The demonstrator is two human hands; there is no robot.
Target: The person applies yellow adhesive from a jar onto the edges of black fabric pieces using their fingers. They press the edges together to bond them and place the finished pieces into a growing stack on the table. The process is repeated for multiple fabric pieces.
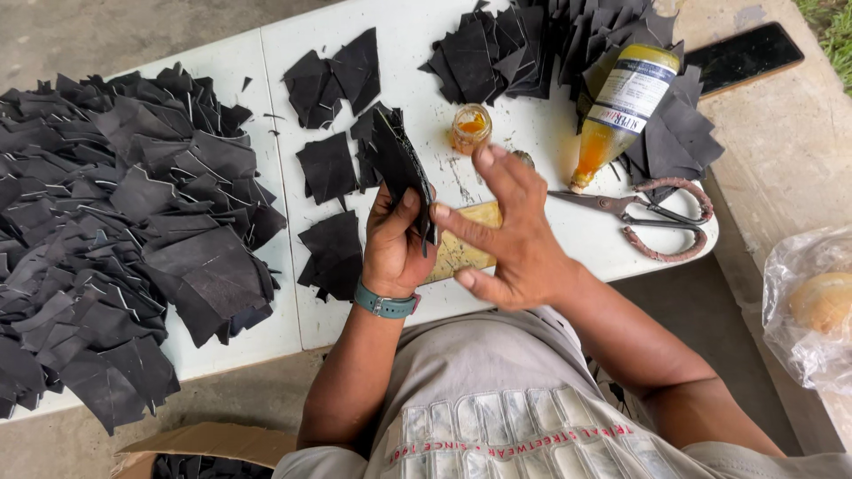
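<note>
Nearby, scissors [652,213] and glue bottle [621,111] flank left hand [390,244], its grip holding black pieces [404,168]; right hand [510,231] spread wide.

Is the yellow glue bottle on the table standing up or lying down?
Lying down. The yellow glue bottle rests on its side across black cut pieces, its nozzle pointing toward the rusty scissors.

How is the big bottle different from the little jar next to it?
The bottle lies tipped on its side across black pieces, while the little jar stands upright on the white table. The bottle is tall, narrow and far bigger; the jar is short and squat. The bottle has a paper label; the jar shows none. The jar looks open at the top; the bottle's end is hard to see. Both hold orange-yellow liquid.
</note>
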